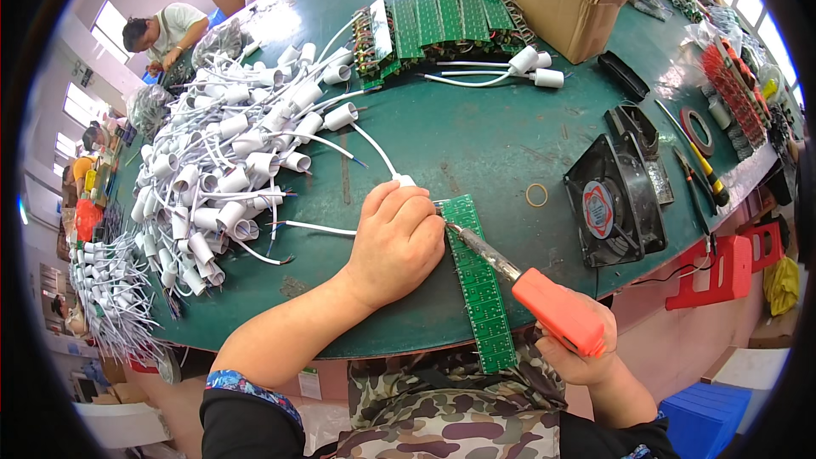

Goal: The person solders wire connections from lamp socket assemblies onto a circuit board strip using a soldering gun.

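My left hand (398,236) is closed at the upper end of a long green circuit board (482,293); what its fingers pinch is hidden. Part of a white lamp socket (405,179) shows just beyond its knuckles, and a white cable (321,228) runs beneath the hand from the left. In my right hand (586,348) is a red-handled soldering iron (557,310). Its tip touches or nearly touches the board close to my left fingertips. The board lies slanting, its near end reaching past the table edge over my lap.
Many white lamp sockets with cables (234,132) are heaped left. Several green boards (442,15) stand beyond, beside a cardboard box (561,0). A black fan (614,204), pliers (693,191), screwdriver (710,172) and tape roll (696,132) lie right. Another person (174,30) works far left.
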Available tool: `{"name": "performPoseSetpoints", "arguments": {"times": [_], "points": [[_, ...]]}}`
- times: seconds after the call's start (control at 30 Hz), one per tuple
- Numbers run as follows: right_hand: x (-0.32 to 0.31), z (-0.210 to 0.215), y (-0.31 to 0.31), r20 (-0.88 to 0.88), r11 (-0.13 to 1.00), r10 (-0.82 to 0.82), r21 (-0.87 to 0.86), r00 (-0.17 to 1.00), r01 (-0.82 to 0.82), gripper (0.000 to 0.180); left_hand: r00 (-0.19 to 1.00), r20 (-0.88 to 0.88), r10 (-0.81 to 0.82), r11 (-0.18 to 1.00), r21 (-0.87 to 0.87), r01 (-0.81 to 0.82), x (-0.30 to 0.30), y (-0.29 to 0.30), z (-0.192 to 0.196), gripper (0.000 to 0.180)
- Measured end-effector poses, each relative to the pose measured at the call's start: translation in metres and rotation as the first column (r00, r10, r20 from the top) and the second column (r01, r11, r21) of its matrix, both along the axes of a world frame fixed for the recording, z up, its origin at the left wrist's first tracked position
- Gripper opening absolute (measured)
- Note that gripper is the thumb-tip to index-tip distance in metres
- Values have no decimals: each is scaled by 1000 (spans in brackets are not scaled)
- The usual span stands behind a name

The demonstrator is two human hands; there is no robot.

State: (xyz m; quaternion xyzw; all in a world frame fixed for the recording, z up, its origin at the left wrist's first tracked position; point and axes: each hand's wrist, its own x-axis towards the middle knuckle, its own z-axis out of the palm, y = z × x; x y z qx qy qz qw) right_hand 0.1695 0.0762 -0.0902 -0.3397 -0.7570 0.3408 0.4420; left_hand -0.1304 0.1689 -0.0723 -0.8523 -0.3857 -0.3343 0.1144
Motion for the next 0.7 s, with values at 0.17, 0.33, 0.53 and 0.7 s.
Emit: {"name": "performPoseSetpoints", "arguments": {"times": [0.17, 0.33, 0.53, 0.7], "points": [[2, -1, 0, -33, 1000, 4, -1, 999, -4, 65, 1000, -2, 3, 1000, -7, -3, 0, -1, 1, 19], [0, 0, 0, -34, 1000, -20, -13, 999, 20, 64, 1000, -5, 6, 1000, -7, -6, -1, -1, 0, 20], [1, -1, 0, -48, 1000, -9, 8, 999, 10, 63, 1000, -2, 4, 1000, -12, -4, -1, -1, 0, 20], [6, -5, -6, -78, 996, -70, 55, 994, 75, 58, 1000, -10, 12, 1000, 1, -12, 0, -1, 0, 19]]}}
